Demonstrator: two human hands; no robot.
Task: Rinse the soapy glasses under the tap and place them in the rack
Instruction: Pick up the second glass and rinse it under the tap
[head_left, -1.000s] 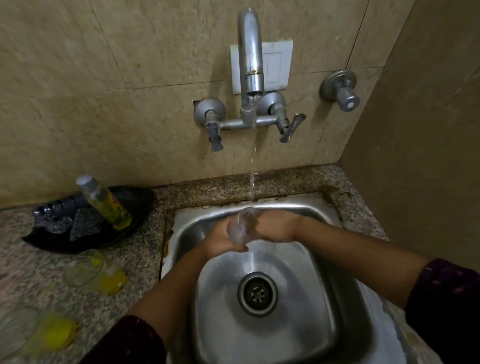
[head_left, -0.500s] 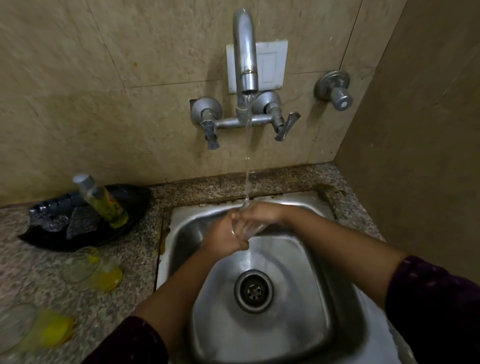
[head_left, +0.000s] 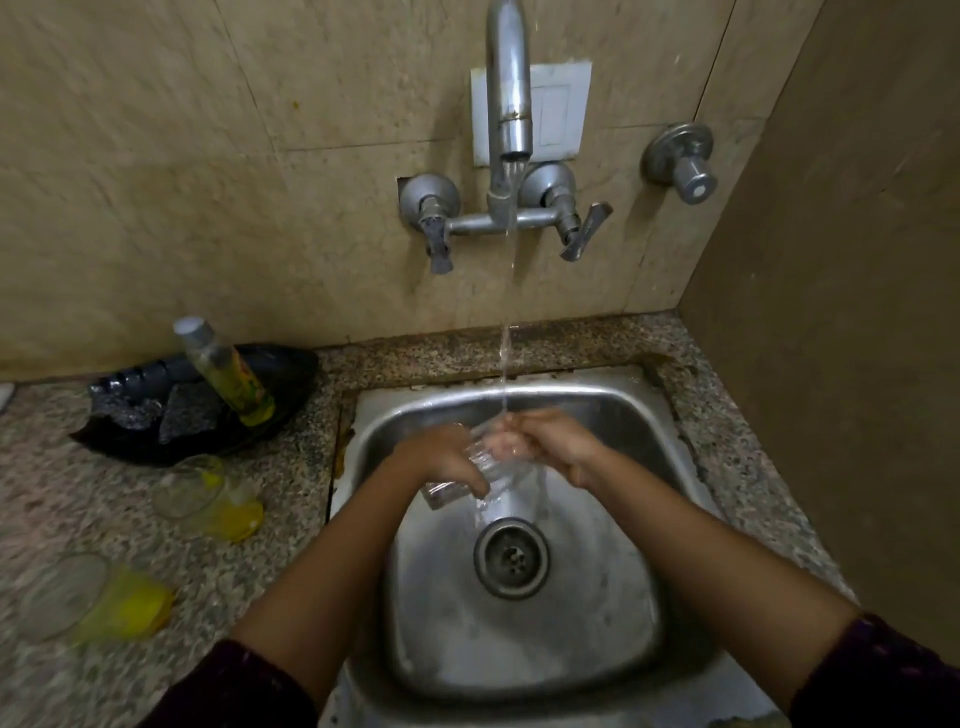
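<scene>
Glass (head_left: 483, 470) tilted in left hand (head_left: 441, 457) grip, base jutting out.

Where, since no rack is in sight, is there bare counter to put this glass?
Free: the counter strip between the two lying glasses and the sink, and the strip behind the sink below the tap. Crowded: back left, around the black tray and bottle.

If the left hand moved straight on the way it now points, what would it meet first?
Probably the right hand, just beyond the glass that the left hand grips; depth is unclear.
</scene>
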